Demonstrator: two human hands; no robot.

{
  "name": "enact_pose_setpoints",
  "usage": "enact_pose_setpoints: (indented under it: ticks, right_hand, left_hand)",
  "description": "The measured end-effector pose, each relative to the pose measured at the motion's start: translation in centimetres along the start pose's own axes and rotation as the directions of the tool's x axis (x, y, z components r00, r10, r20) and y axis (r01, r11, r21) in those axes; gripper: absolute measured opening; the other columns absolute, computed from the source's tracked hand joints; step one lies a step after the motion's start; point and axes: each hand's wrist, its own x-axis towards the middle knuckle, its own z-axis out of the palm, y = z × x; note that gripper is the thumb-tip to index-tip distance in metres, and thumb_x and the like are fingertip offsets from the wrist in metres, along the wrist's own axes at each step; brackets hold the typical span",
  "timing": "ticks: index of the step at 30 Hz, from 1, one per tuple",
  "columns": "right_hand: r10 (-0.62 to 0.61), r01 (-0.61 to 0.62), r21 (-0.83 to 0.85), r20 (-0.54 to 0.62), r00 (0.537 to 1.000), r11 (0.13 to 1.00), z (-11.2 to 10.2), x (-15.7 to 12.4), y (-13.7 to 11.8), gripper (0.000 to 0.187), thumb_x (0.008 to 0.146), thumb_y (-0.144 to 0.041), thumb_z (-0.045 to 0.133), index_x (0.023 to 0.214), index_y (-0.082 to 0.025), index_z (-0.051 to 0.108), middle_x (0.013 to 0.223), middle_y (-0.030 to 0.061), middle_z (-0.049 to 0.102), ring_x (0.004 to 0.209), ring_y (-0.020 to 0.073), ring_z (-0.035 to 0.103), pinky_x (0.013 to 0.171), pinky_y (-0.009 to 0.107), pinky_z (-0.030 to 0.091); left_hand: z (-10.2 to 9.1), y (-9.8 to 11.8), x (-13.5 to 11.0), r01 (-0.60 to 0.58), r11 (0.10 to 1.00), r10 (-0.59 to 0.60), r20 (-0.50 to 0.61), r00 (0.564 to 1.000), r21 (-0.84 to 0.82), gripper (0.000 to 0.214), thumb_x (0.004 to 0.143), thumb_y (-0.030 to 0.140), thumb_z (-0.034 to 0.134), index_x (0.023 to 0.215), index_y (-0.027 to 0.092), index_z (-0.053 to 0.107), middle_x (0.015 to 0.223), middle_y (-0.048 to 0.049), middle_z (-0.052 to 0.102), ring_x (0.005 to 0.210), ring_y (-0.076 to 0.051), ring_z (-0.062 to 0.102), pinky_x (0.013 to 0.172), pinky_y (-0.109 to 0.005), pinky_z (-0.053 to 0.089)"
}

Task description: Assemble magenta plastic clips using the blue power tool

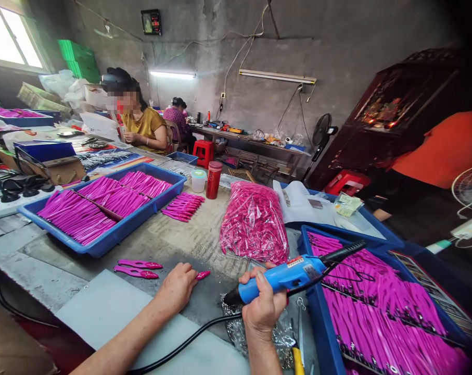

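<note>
While the right hand gripped a blue electric screwdriver, nose pointing left, the left hand grasped a magenta tool handle at the desk. Its visible tip protruded rightward, long axis roughly crosswise; it lay left of the screwdriver's nose, nearer the left hand.

Grey worktable with pink pieces, blue tray, filled bag

- Three pink pieces by the left hand
- One blue tool
- One bag of pink pieces
- Three blue trays with pink pieces
- One red cup
- Two red stools
- Two long wall lights
- Three other people
</note>
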Motion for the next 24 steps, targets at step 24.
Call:
enact_pose_setpoints:
  ticks: [24]
  right_hand:
    - [-0.042, 0.045, -0.025, 0.122, 0.992, 0.999, 2.4, 0.0, 0.4, 0.041, 0.065, -0.03, 0.064, 0.098, -0.018, 0.043, 0.061, -0.0061, 0.053, 0.044, 0.0131, 0.053, 0.048, 0.027, 0.042]
  left_hand:
    - [-1.0, 0.9, 0.2, 0.03, 0.999, -0.031, 0.08, 0.996, 0.014, 0.031, 0.089, 0.018, 0.035, 0.079, 0.018, 0.063, 0.086, -0.0072, 0.058, 0.085, -0.022, 0.051, 0.069, -0.031, 0.038]
